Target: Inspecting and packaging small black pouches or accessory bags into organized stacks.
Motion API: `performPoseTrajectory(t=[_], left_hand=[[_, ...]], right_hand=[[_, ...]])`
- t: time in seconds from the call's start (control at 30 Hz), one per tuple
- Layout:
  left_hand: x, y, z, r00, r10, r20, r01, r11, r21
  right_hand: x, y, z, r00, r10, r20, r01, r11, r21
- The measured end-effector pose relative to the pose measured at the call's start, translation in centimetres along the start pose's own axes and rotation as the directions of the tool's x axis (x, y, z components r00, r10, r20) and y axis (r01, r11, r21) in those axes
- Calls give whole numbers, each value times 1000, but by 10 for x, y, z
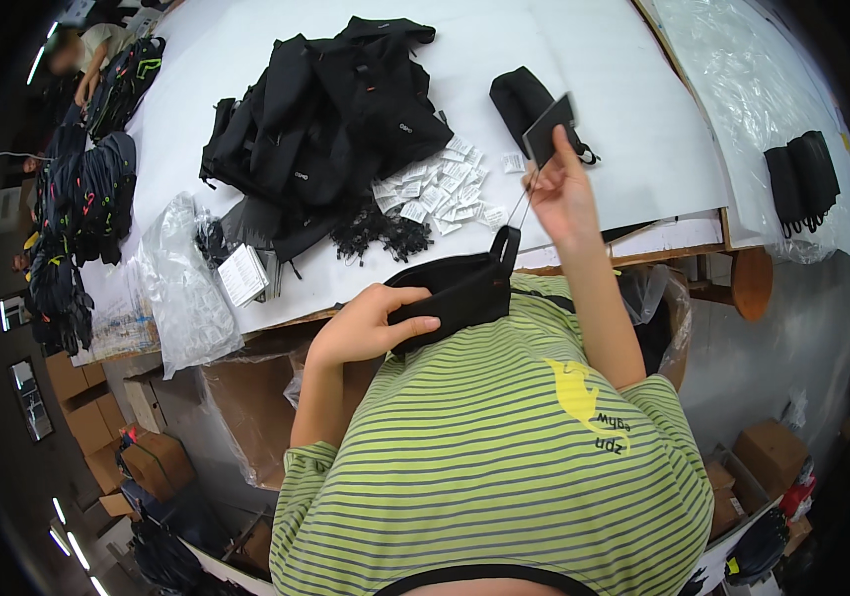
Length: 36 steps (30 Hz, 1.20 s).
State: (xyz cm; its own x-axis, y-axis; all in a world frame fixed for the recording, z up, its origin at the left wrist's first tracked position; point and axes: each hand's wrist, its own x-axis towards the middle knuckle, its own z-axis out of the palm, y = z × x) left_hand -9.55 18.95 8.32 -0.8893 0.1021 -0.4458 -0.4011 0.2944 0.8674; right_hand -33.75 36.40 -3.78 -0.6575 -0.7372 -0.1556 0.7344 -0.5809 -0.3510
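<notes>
My left hand is closed on the near rim of a black fabric pouch, thumb outside and fingers over its opening. The pouch is held against my front at the table's edge. A black loop stands up from its right end, and a thin cord runs from there to a dark, flat hang tag. My right hand pinches that tag between thumb and fingers, raised above the table. Just beyond it lies another black pouch, beside a small white label.
On the white table are a heap of black bags, scattered white labels, small black cord pieces, stacked cards and clear plastic. More black pouches lie right. A person works far left, near dark backpacks.
</notes>
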Motion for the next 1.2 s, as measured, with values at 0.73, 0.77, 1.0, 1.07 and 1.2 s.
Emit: performPoseTrajectory(t=[0.73,0.77,1.0,1.07,1.2], left_hand=[[32,30,-26,856,442,-268,-234,793,562],[35,30,-24,854,445,-271,-235,793,562],[48,23,-29,988,149,-36,-129,936,328],[74,-16,-41,985,168,-44,-170,983,-67],[145,-111,-70,840,142,-524,-119,990,78]], right_hand=[[-18,-3,123,912,373,171,330,-419,-846],[-23,1,121,887,433,162,364,-441,-820],[-39,-9,113,872,489,-10,146,-279,-949],[-44,-13,112,841,540,0,155,-240,-958],[-49,-8,105,860,510,22,192,-283,-940]])
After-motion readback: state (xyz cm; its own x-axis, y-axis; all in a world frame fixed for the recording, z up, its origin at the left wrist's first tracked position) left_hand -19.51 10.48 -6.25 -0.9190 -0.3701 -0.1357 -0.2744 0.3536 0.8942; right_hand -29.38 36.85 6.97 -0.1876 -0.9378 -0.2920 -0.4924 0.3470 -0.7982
